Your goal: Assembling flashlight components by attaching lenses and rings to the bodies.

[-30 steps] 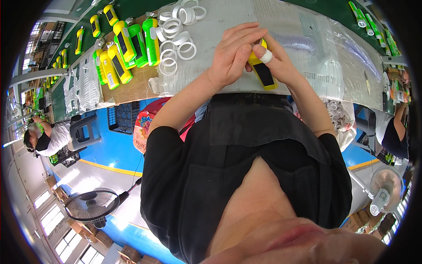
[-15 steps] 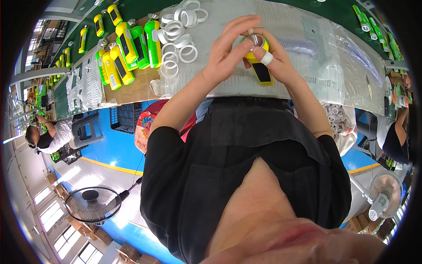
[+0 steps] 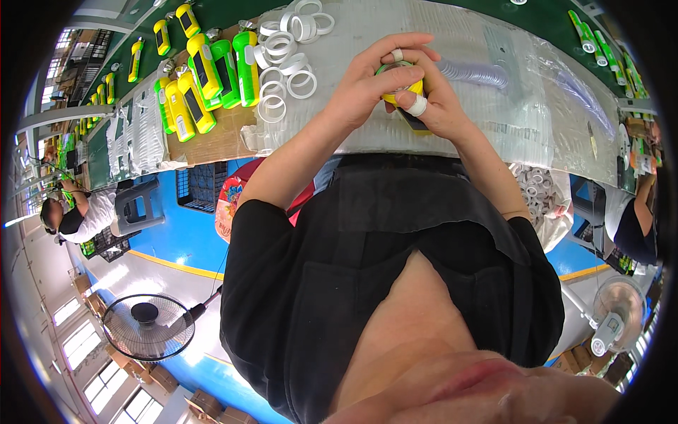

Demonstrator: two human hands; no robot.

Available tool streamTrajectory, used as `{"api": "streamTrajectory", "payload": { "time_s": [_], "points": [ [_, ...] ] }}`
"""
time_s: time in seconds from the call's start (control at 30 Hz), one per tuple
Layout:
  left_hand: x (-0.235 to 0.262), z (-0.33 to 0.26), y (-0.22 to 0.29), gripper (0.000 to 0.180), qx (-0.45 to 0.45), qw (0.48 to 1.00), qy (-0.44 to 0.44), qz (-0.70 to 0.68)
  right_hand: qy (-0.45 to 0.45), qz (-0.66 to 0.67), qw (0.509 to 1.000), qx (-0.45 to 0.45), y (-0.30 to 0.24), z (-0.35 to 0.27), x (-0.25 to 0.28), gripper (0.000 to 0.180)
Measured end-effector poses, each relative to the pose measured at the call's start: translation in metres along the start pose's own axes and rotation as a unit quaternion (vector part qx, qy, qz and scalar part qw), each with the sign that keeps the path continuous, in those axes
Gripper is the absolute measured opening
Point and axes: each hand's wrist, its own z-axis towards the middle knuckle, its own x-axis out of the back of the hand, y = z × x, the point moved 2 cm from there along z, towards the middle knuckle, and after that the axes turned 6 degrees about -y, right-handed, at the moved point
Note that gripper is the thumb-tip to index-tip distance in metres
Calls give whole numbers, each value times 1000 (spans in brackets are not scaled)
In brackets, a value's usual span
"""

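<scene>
Both hands are closed round the head of a yellow flashlight (image 3: 414, 90) above the near-middle part of the table. My left hand (image 3: 364, 88) wraps the head from the left, its thumb laid across the top and its fingers reaching over the far side. On the other side, my right hand (image 3: 439, 99) grips it, with a white-wrapped thumb pressed to the near side. A bit of greenish rim shows beneath the left fingers. Most of the dark-panelled body is hidden below the hands. White rings (image 3: 302, 83) lie in a loose group left of my hands.
Several yellow and green flashlights (image 3: 205, 67) lie at the table's left. Clear coiled plastic rings (image 3: 473, 73) rest right of my hands, on plastic sheeting (image 3: 522, 113). A bag of white rings (image 3: 540, 191) hangs below the right edge. A fan (image 3: 148, 325) stands behind, left; people sit at both sides.
My left fingers and thumb have closed over the flashlight's head, hiding the shiny opening seen before. The flashlight has tilted, so less of its body shows.
</scene>
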Motion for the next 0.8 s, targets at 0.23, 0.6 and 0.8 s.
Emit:
{"api": "streamTrajectory", "payload": {
  "time_s": [0.23, 0.6, 0.8],
  "points": [
    [4, 0, -6, 48, 16, 999, 22, 27, -4, -7, 1000, 5, -1, -4, 2, 51],
    [4, 3, -7, 47, 9, 997, 13, 80, 19, 35, 999, 18, 5, -5, 6, 49],
    [9, 9, -5, 52, 54, 995, 14, -80, 12, 32, 999, 18, 4, -8, 11, 59]
  ]
}}
